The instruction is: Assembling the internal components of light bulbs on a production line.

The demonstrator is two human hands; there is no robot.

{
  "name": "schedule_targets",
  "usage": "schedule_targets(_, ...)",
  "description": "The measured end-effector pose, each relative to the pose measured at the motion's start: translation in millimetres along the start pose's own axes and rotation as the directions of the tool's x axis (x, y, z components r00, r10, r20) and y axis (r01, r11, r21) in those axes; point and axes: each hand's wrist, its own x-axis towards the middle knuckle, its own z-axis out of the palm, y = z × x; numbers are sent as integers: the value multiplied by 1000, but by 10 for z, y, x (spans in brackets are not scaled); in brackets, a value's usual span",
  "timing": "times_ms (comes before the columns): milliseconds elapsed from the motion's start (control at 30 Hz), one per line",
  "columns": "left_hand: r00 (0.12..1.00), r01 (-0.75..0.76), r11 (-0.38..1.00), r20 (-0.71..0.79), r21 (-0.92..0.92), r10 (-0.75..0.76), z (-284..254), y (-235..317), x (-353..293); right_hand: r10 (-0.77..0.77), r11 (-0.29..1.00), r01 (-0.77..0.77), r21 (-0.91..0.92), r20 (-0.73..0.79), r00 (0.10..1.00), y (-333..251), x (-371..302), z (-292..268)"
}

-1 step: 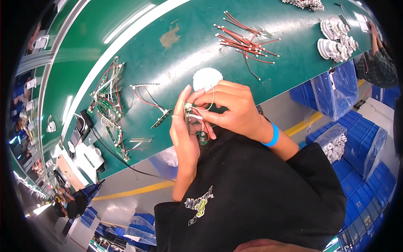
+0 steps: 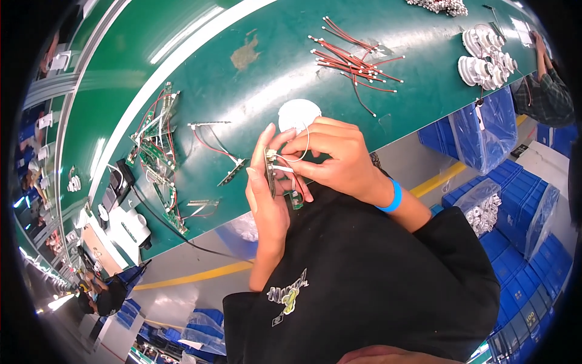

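My left hand [image 2: 267,203] is closed around a narrow green circuit board [image 2: 270,173], held upright over the table's near edge. A smaller board piece [image 2: 296,200] hangs below it on red and white wires. My right hand [image 2: 339,148], with a blue wristband [image 2: 395,195], pinches a thin white wire [image 2: 308,141] by the white connector [image 2: 272,154] at the board's top end. The wire loops over my right fingers; whether its plug is seated cannot be made out. Just beyond my fingertips lies a round white part [image 2: 299,113], partly covered by them.
Left on the green table [image 2: 242,91] are a wired board pair [image 2: 231,171] and a tangled heap of boards [image 2: 159,145]. Red-black cables [image 2: 357,64] lie at the back, white round assemblies [image 2: 482,57] far right. Blue crates [image 2: 515,200] stand right. Another person's sleeve [image 2: 551,91] shows far right.
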Motion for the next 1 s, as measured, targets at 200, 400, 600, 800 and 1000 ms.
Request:
schedule_targets(200,991,-122,989,-46,89,126,36,-171,-81,-9,994,8,105,10,1000,20,-53,54)
schedule_targets(400,991,-112,974,-52,196,124,78,-128,-85,35,995,-40,91,56,998,-18,-63,-5)
schedule_targets(600,966,-244,907,3,344,259,-225,-132,-55,276,917,-320,239,199,940,-8,-36,-385)
schedule_targets(800,901,-386,377,256,842,350,-94,-92,261,339,912,-358,200,125,933,128,-231,-111)
schedule_targets(1000,911,-236,697,403,677,-83,-48,223,655,565,777,-555,298,60,823,230,-328,-641)
